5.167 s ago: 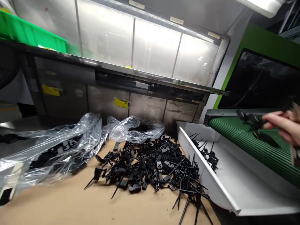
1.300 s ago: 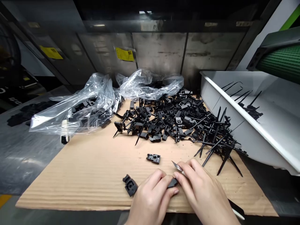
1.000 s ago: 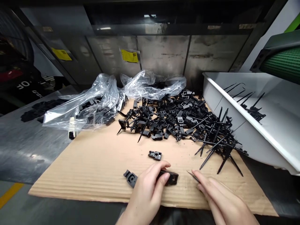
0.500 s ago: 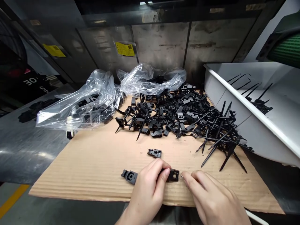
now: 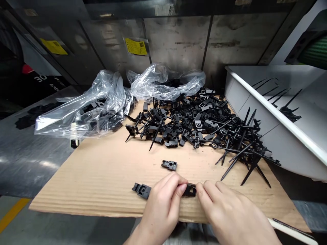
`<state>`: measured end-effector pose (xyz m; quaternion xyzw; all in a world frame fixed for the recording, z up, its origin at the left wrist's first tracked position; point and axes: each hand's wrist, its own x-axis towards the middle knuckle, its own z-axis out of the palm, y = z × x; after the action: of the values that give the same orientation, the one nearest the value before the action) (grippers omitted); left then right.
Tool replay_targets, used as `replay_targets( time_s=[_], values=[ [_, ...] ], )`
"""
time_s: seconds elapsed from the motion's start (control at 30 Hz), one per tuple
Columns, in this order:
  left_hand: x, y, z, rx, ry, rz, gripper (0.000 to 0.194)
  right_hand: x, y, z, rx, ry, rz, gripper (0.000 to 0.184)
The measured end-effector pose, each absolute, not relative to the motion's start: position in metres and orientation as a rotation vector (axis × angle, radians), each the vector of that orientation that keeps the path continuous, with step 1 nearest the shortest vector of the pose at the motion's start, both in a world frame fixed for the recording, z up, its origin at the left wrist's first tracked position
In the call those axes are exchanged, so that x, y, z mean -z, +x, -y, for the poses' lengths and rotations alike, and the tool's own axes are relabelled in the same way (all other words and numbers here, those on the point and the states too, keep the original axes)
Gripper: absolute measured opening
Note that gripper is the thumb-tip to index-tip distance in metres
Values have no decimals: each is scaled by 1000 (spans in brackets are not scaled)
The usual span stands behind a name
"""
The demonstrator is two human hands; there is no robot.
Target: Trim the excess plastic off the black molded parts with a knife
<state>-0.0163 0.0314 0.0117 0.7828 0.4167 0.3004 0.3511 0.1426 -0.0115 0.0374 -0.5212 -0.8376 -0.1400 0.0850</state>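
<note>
Nearer than before, the right hand [image 5: 227,211], its fingers closed round a white-handled tool [image 5: 289,231], is being brought to the end of the black part [image 5: 188,191], which is being pinched by the left hand [image 5: 163,200] over the cardboard [image 5: 102,180], so that end is apparently being worked.

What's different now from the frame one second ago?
The right hand has moved left, bringing its fingertips to the right end of the black part; the blade that showed at its fingers is hidden. Unchanged: the left hand holds that part, and two loose parts lie on the cardboard.
</note>
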Motion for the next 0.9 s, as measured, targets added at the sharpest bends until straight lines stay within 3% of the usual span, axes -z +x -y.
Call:
replay_targets(
  time_s=[0.7,0.9],
  values=[
    [-17,-13,-33,-694,2037,-1162,19,-19,153,24,366,-1433,2364,38],
    [-18,-14,-33,-689,2043,-1159,19,-27,142,21,390,-1565,2412,30]
  ],
)
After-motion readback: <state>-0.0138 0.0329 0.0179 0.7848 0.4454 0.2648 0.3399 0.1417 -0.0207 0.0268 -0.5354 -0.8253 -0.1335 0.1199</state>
